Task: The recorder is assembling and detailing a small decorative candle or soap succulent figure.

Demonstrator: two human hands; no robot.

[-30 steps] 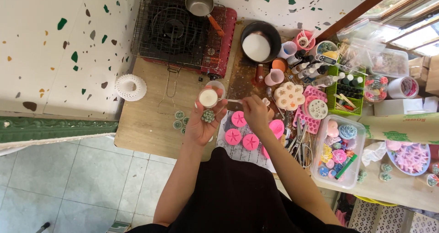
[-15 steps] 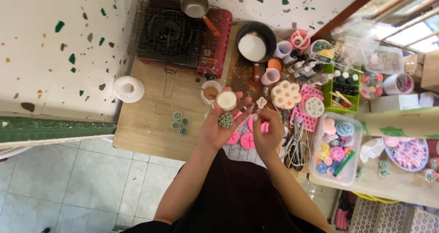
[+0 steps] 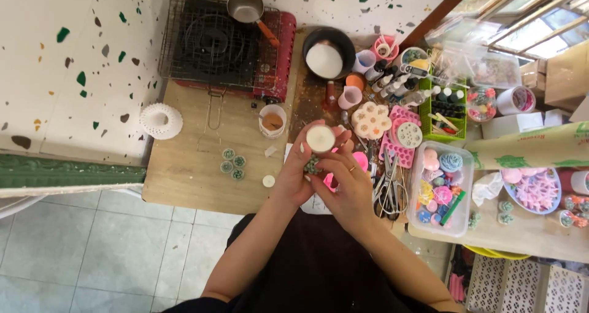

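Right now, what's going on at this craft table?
A person stands over a cluttered wooden table. Their left hand holds a small round cup of white wax at the fingertips, with a green flower-shaped piece in the palm. The right hand reaches onto that green piece. Pink moulds lie partly hidden beneath the hands, and four more small green pieces sit on the table.

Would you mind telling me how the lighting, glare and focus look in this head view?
Head view: even daylight, soft shadows; the window at top right is overexposed; the wide lens bends the table edges; both hands and the small white candle are fairly sharp.
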